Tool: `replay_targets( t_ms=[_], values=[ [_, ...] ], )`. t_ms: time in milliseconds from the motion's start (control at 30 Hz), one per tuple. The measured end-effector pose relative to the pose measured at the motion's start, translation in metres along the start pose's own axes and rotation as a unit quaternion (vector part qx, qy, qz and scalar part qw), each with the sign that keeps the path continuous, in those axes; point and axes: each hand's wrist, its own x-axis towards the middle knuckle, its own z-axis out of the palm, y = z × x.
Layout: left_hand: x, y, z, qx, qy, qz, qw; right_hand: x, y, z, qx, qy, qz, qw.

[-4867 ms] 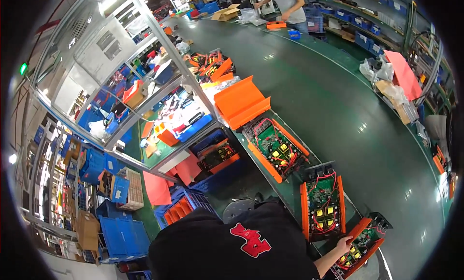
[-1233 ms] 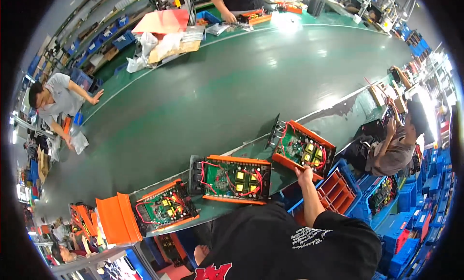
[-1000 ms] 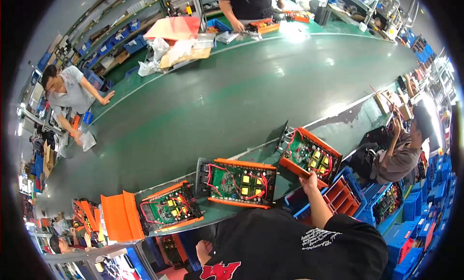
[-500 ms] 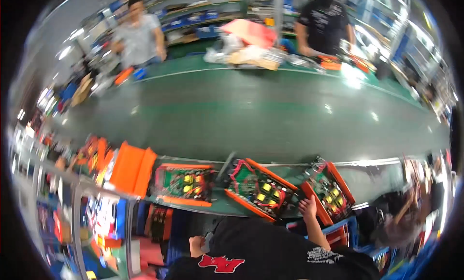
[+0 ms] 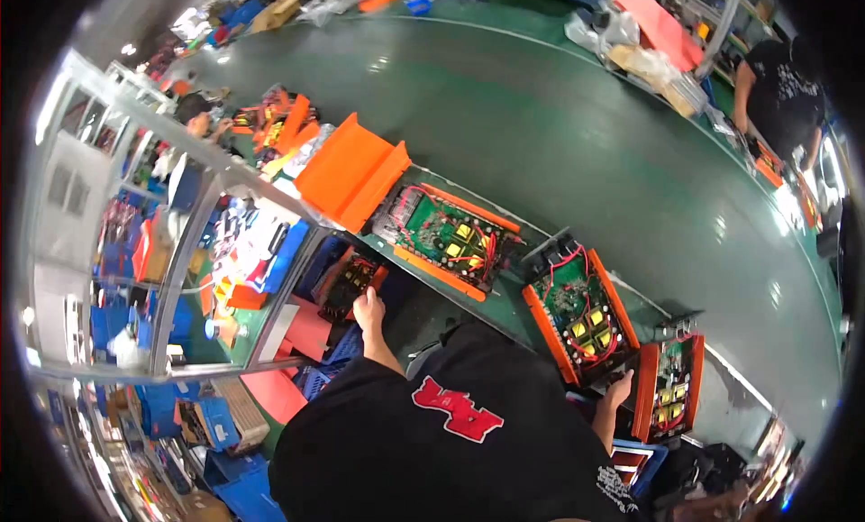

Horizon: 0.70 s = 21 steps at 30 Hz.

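My left hand (image 5: 368, 311) is low on the left, its fingers curled beside the corner of an orange-and-black circuit-board unit (image 5: 348, 284) below the bench top; whatever it holds is hidden. My right hand (image 5: 618, 391) is at the bench's near edge, fingers loosely stretched, between two open orange-sided units. One is the middle circuit-board unit (image 5: 579, 313), with yellow transformers and red wires, and the hand is close to its near end. On its other side stands the right circuit-board unit (image 5: 671, 385). I cannot tell whether the hand touches either.
A third open unit (image 5: 455, 242) lies farther left on the green bench (image 5: 532, 175). Stacked orange covers (image 5: 351, 172) stand past it. A metal frame (image 5: 185, 279) rises at the left, with blue bins (image 5: 239, 486) below. A co-worker (image 5: 782, 94) works across the bench.
The view has turned toward the left. My left hand has moved beside the lower circuit-board unit. My right hand stays near the middle and right units, with fingers less spread.
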Motion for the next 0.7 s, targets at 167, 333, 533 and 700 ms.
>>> replay_targets(
  t_ms=[167,333,533,700],
  values=[
    [0.106,0.111,0.025,0.285,0.185,0.11,0.934,-0.023,0.111,-0.053,-0.164,0.125,-0.027,0.978],
    [0.187,0.117,-0.013,0.327,0.058,0.237,0.913,-0.153,0.019,0.021,-0.262,0.026,0.161,0.951],
    [0.219,0.08,0.028,0.307,-0.104,0.239,0.915,-0.214,0.089,0.042,-0.001,0.077,0.363,0.929],
    [0.225,0.066,0.036,0.325,-0.033,0.23,0.917,-0.255,0.12,0.067,-0.085,0.079,0.343,0.932]
  ],
)
